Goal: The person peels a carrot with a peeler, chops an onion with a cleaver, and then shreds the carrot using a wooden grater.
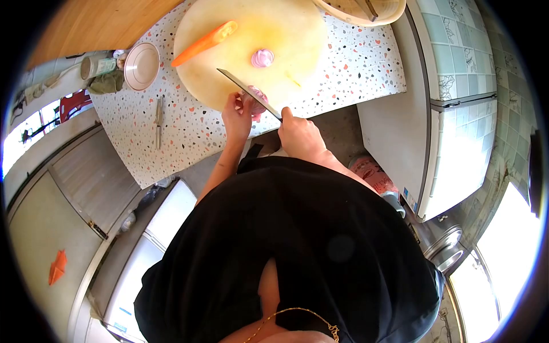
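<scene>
My right hand [302,136] is closed round the handle of a kitchen knife [243,87], whose blade points up and left across the near part of the round cutting board [297,34]. Under the blade, my left hand [237,119] grips a purple-red onion piece [257,98] at the board's near edge. The blade overlaps the onion in this view. Farther up the board lies another cut piece of red onion [262,58]. A peeled carrot [204,44], cut at one end, rests along the board's upper left.
On the speckled table [189,134] left of the board are a pale bowl [142,66] and a peeler-like tool [159,122]. A jar [97,67] stands at the far left edge. A wooden basket [383,12] is at top right, beside a white fridge [394,114].
</scene>
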Tool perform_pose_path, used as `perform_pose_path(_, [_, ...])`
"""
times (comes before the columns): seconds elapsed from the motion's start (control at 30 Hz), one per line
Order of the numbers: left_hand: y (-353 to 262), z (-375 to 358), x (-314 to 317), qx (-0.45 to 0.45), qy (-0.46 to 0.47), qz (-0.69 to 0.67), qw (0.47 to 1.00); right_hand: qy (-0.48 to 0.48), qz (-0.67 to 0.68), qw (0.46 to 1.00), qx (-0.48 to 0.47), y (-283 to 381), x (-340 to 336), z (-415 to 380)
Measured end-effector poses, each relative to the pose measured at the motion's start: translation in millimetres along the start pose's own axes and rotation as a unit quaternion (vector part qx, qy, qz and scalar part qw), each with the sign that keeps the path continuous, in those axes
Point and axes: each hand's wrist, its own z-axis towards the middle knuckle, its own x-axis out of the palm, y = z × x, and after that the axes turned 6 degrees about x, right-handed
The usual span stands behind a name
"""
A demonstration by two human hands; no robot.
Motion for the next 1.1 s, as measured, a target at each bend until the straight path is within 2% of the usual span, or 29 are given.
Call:
perform_pose_path(0.07, [0,1,0,-0.013,0.001,-0.027,1.000,0.024,-0.016,1.000,0.010,9,-2,4])
perform_pose_path(0.27, [-14,4,4,-0.021,0.010,-0.025,0.999,-0.006,-0.015,1.000,0.026,10,5,26])
perform_pose_path(0.33, [-15,5,4,-0.021,0.015,-0.019,0.999,-0.006,0.002,1.000,-0.014,1,12,41])
perform_pose_path(0.43, [-11,3,3,-0.004,0.013,-0.022,1.000,-0.041,0.028,0.999,-0.022,5,26,55])
perform_pose_path(0.47, [-10,7,3,0.001,0.008,-0.025,1.000,-0.001,0.000,1.000,0.009,7,27,57])
perform_pose_path(0.6, [-6,-3,-4,-0.012,0.021,-0.031,0.999,-0.005,0.011,1.000,0.016,5,25,58])
perform_pose_path(0.67, [-5,-5,-4,-0.017,0.028,-0.040,0.999,-0.020,0.057,0.998,-0.027,-10,15,65])
perform_pose_path(0.7, [-7,-8,-6,-0.017,0.019,-0.008,1.000,-0.029,0.106,0.992,-0.065,-18,11,65])
perform_pose_path(0.73, [-8,-10,-7,-0.018,0.011,0.024,0.999,-0.004,0.153,0.988,-0.024,-17,-1,58])
perform_pose_path(0.77, [-9,-11,-7,-0.018,0.008,0.023,1.000,-0.002,0.151,0.988,-0.026,-24,-5,54])
perform_pose_path(0.87, [-8,-14,-10,-0.020,-0.010,0.036,0.999,-0.095,0.124,0.988,-0.022,-48,-15,43])
perform_pose_path(0.93, [-13,-16,-4,0.141,-0.029,0.193,0.970,-0.157,0.057,0.986,-0.006,-57,-19,39])
perform_pose_path(0.97, [-15,-18,-1,0.139,-0.031,0.193,0.971,-0.170,0.062,0.983,0.020,-59,-21,35])
perform_pose_path(1.03, [-24,-18,3,0.082,-0.025,0.229,0.970,-0.188,0.099,0.977,0.006,-65,-25,32])
perform_pose_path(1.07, [-21,-17,1,0.082,-0.028,0.230,0.969,-0.187,0.099,0.977,0.003,-65,-26,29])
perform_pose_path(1.1, [-15,-15,-2,0.128,-0.023,0.250,0.960,-0.186,0.114,0.976,-0.003,-65,-26,27])
